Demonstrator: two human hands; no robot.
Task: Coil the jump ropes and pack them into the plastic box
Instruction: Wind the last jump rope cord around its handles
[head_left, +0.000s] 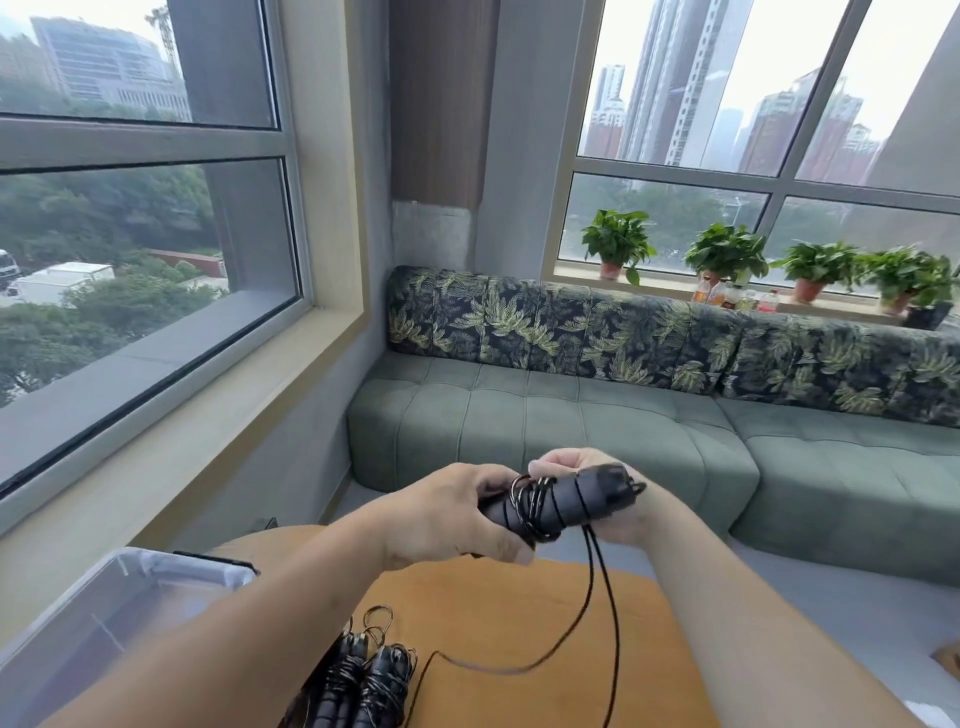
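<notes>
Coiled ropes (363, 680) on table, both hands (519, 509) gripping rope-wrapped handles (556, 504)

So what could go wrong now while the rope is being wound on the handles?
1. The loose cord hangs down onto the orange table; it may snag or tangle.
2. The wraps on the black handles, held by the left hand and right hand, look loose and could slip off.

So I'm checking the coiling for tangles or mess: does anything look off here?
Nothing is damaged or spilled. The only loose thing is the cord trailing from the handles held in the left hand and right hand; it hangs onto the orange table, unwound. The other ropes lie coiled beside the plastic box.
</notes>
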